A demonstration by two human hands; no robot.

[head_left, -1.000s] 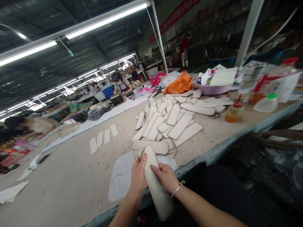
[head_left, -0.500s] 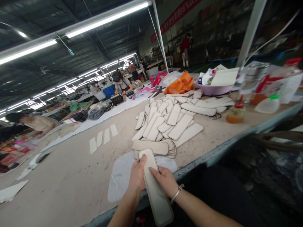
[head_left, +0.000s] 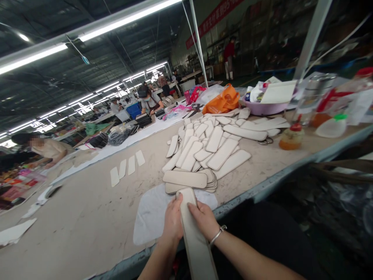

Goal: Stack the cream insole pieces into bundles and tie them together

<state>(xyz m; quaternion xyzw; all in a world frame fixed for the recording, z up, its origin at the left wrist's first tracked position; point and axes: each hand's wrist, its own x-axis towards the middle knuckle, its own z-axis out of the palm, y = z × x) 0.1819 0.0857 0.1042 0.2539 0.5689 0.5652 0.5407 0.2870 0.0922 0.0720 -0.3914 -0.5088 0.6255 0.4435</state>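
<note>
A long cream strap-shaped panel (head_left: 194, 237) with rounded corners and a darker edge is held between both hands, its lower end running out of the picture. My left hand (head_left: 174, 217) grips its left edge near the top, thumb on the face. My right hand (head_left: 204, 219) closes on the right edge a little lower, thumb also on the face. Just beyond the hands lies a small stack of like panels (head_left: 185, 179), partly over a white cloth (head_left: 151, 216). A large loose heap of such panels (head_left: 214, 140) spreads behind it.
Several pale strips (head_left: 131, 165) lie apart on the left of the table (head_left: 96, 217). To the right are a glue bottle (head_left: 291, 137), a green-capped bottle (head_left: 332, 125) and a lilac basin (head_left: 262, 109). An orange bag (head_left: 223, 100) sits behind the heap. Co-workers sit farther off.
Both hands have drawn the held panel slightly lower and nearer to me, so its lower end now leaves the picture. The heap and stack have stayed in place.
</note>
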